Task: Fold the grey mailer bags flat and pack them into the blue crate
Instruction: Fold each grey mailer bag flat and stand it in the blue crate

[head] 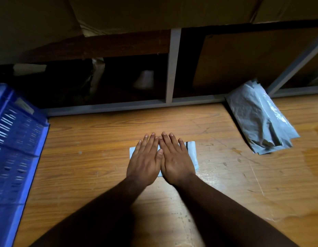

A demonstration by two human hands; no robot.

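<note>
1. Left hand (145,160): lies palm down at the centre of the frame, fingers straight and close together, pressing flat on the left part of a small folded pale grey plastic mailer bag (191,154).
2. Right hand (176,158): lies palm down just beside the left hand, the two touching along their inner edges; its fingers are likewise straight, pressing on the right part of the same folded bag.
3. Folded pale grey mailer bag: rests on the wooden plank floor (94,157) in the middle of the frame, mostly covered by both hands. Its left and right margins show past the hands, and a dark strip runs along its right edge.
4. Loose pile of crumpled grey plastic mailer bags (259,122): lies at the right of the frame, well apart from the hands, its far end against the base of a grey metal shelf frame (174,66).
5. Blue slotted plastic crate (14,150): occupies the left edge of the frame, well apart from the folded bag; its contents cannot be told from this view.
6. Brown cardboard sheets (243,61): fill the dim upper part of the frame, above and behind the shelf frame.
</note>
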